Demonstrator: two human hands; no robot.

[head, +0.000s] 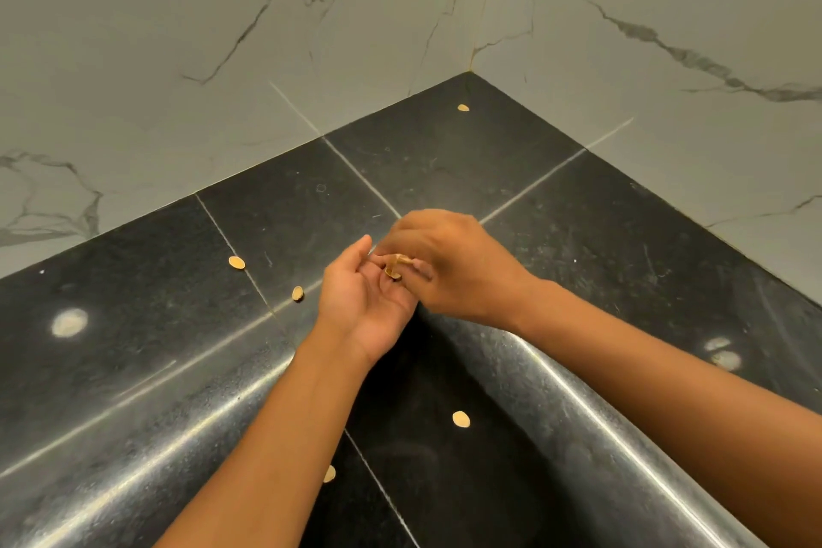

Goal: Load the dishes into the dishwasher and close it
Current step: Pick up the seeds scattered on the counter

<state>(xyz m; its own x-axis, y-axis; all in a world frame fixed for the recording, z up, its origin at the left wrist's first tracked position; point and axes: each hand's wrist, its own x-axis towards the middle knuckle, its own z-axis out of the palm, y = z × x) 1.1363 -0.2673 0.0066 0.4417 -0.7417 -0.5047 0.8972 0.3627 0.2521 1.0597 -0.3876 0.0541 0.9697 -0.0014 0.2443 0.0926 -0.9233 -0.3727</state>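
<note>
both hands met over the inner corner of a black stone surface (445,156), near frame centre. left hand (362,303) lay palm up, fingers relaxed and straight, cupped as a tray. right hand (449,267) came in from 3 o'clock, back of hand up, fingertips pinched on a small tan piece (395,266) held just over the left palm, touching or nearly so; could not tell which. the piece looked bent or folded, its long axis running roughly 1 to 7 o'clock.

loose tan flakes lay scattered on the stone: one (236,262) at 9 o'clock from the hands, another (297,293) nearer on the same side, one (463,107) far off at 12 o'clock by the wall corner. two more (461,419) (329,473) sat lower, at 6 o'clock, on what seemed a lower level. left hand was nearer the 9 o'clock pair.

no dishes and no dishwasher showed anywhere in view; the task's things lay outside the frame. judged this as a tidying step aside from loading.

hard to make out: what the flakes were, what lay under the right fingers, whether the dark lower area was floor or a step. marble wall (222,36) closed off the rear.
</note>
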